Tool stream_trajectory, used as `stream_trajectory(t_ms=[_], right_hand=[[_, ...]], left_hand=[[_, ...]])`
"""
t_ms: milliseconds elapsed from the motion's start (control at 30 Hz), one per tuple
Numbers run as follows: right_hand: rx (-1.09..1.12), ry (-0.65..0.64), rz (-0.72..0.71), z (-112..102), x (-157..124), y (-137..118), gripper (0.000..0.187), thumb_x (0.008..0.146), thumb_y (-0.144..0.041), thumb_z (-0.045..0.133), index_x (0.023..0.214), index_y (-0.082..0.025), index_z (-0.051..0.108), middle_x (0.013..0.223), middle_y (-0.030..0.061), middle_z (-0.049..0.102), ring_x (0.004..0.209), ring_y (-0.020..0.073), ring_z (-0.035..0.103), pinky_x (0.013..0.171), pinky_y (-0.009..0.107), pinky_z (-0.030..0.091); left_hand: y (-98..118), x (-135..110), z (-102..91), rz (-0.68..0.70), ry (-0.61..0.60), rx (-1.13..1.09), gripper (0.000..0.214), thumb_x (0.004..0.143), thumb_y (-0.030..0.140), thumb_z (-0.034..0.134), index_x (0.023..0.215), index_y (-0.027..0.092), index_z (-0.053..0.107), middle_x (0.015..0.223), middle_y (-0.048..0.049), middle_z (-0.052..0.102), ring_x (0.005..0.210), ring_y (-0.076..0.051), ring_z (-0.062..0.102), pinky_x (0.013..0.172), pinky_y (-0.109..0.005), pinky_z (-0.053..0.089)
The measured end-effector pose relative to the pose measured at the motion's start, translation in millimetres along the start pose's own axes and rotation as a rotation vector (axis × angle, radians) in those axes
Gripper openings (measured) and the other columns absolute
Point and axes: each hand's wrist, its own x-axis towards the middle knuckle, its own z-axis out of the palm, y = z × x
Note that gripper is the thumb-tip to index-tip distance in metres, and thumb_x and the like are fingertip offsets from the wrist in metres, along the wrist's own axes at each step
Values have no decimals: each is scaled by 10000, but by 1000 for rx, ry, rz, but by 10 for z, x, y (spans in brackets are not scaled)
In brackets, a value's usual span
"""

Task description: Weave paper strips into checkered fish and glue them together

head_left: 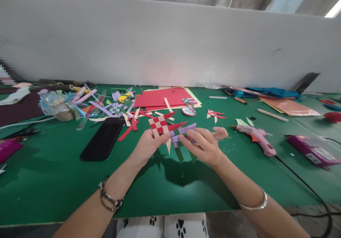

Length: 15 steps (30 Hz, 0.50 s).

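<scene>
My left hand (153,141) pinches a red and cream woven paper fish (159,125) above the table, its pointed strip ends fanning to the right. Close beside it, my right hand (204,144) has its fingers closed on a purple and green woven paper piece (176,138). The two paper pieces overlap between my hands; whether they are joined I cannot tell. Part of the purple piece is hidden behind my right fingers. A smaller red and cream woven fish (212,114) lies on the table beyond my right hand.
A pink glue gun (257,136) lies at right, its cord trailing off the front edge. Left are a black phone (102,138) and scattered paper strips (130,124). Red paper sheets (160,98) and a round tin (189,111) lie behind. A white partition (170,42) borders the back.
</scene>
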Motion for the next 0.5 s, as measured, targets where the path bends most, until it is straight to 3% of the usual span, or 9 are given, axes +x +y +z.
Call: stream_trajectory(t_ms=[167,333,433,500], right_hand=[[-11,30,44,10,4,3,202,746,-82,508,621,-229,567,628,-71,570,638,66,479,785,315,179],[-39,-2,95,35,-21,21,228,775,-79,479,658,-245,581,628,-77,583,652,63,494,807,316,167],[30,-46,204,49,-40,25,237,798,-95,455,693,-255,593,635,-68,585,645,69,497,815,325,157],[174,-112,348,61,-46,23,194,798,-138,467,712,-251,600,658,-52,586,657,82,508,817,339,167]], left_hand=[[9,11,9,-45,-63,-82,250,598,351,624,465,168,516,480,18,507,485,-112,453,518,-245,359],[43,24,-26,-13,27,-173,214,617,353,600,544,163,535,505,22,516,465,-98,454,499,-230,359],[79,25,-43,4,70,-216,211,614,358,591,557,164,529,503,25,519,465,-95,456,505,-223,373],[91,34,-47,9,94,-264,235,624,394,565,573,169,521,500,26,516,472,-102,457,496,-223,377]])
